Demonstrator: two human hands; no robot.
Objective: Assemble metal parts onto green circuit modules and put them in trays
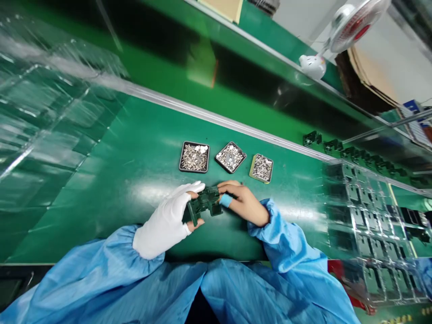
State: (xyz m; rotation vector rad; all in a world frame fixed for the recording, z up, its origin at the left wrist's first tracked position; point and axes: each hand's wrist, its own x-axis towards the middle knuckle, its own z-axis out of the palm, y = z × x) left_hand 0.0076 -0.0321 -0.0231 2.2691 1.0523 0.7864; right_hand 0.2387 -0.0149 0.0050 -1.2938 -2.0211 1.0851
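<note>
A dark green molded plastic part (pixel 206 200) with notches and a flat end plate is held above the bench, low in the middle of the view. My left hand (pixel 167 220), in a white glove that leaves the thumb and a fingertip bare, is closed around its left end. My right hand (pixel 243 202) is bare apart from a light blue wrap on one finger. Its fingers close on the part's right end, and the fingertips are partly hidden. Beyond the hands stand a black tray (pixel 194 157), a tilted tray (pixel 231 156) and a yellowish tray (pixel 261 168), all filled with small shiny metal pieces.
Clear plastic blister trays (pixel 37 117) lie on the left of the green bench (pixel 135 166). On the right, another clear tray (pixel 378 234) holds several green parts. More green parts (pixel 354 155) stand in a row behind it. A shelf carries a white fan (pixel 351 31).
</note>
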